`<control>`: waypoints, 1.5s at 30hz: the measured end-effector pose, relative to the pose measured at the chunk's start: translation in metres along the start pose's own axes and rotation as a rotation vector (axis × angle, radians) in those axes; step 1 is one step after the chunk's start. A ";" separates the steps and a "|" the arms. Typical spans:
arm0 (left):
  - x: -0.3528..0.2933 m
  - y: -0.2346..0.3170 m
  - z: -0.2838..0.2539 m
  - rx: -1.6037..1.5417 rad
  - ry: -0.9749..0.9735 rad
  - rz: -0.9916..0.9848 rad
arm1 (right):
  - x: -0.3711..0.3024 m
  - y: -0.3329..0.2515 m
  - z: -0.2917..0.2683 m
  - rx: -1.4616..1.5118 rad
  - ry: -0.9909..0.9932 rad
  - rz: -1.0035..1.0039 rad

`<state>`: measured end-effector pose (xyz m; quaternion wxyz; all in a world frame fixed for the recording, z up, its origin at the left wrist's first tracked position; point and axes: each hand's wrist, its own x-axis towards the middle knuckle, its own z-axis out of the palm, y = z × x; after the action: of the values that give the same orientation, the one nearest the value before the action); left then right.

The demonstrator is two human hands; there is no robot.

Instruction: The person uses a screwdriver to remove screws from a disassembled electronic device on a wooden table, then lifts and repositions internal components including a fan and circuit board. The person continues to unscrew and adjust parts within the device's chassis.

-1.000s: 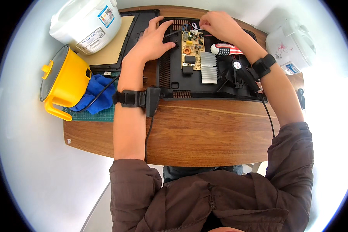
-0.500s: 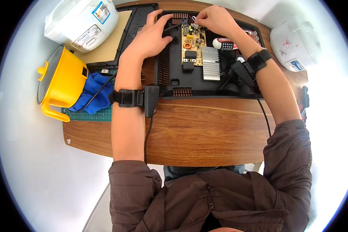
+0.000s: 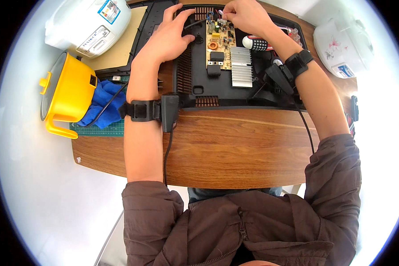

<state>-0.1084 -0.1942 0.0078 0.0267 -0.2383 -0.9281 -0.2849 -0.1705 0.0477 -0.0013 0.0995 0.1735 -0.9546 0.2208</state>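
Observation:
Toward the far edge of a black plastic casing, my right hand pinches a small white wire connector at the top end of a circuit board. My left hand is open at the casing's left rim, its fingers spread and holding nothing. The tan board carries a copper coil and black blocks. A finned silver heat sink lies along its right side. Beneath my right forearm is a red, black and white handle, partly covered.
On the left stand a white rice cooker and a yellow pot, beside a blue cloth on a green cutting mat. At the right is another white appliance. Black cables run from my wrist straps.
The view has shifted slightly, so the casing and both hands sit a little higher. My right fingers stay at the connector, and my left hand remains spread by the rim.

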 end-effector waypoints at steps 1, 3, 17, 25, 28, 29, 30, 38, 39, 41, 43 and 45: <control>0.002 -0.005 0.001 -0.004 -0.024 -0.008 | 0.003 -0.005 -0.004 0.077 0.004 0.070; 0.009 -0.012 0.002 -0.013 -0.073 -0.014 | 0.001 -0.006 -0.007 0.127 0.023 0.124; 0.009 -0.020 0.008 -0.030 -0.038 0.010 | -0.001 -0.004 0.002 0.062 0.049 -0.036; 0.008 -0.019 0.007 -0.034 -0.029 0.024 | 0.003 0.004 0.006 -0.017 0.006 -0.068; 0.006 -0.010 0.005 -0.049 -0.024 0.041 | 0.001 0.008 0.004 -0.026 0.034 -0.119; 0.005 -0.012 0.004 -0.043 -0.021 0.037 | 0.000 0.001 0.001 -0.026 0.036 -0.130; 0.004 -0.013 0.004 -0.038 -0.018 0.034 | 0.000 -0.003 -0.001 -0.026 0.039 -0.139; 0.004 -0.009 0.003 -0.041 -0.035 0.008 | -0.001 0.002 -0.002 0.249 0.077 0.098; 0.005 -0.008 0.002 -0.042 -0.027 0.020 | -0.001 0.001 -0.002 0.261 0.078 0.110; 0.009 -0.017 0.006 -0.037 -0.027 0.017 | -0.002 0.005 -0.003 0.287 0.072 0.110; 0.011 -0.022 0.010 -0.040 -0.028 0.009 | -0.002 0.014 -0.008 0.315 0.056 0.085; 0.011 -0.020 0.010 -0.048 -0.038 -0.006 | -0.004 0.013 -0.019 0.326 -0.012 0.172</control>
<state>-0.1269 -0.1984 -0.0091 0.0026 -0.2412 -0.9220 -0.3027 -0.1693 0.0680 0.0093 0.0451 0.1062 -0.9180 0.3795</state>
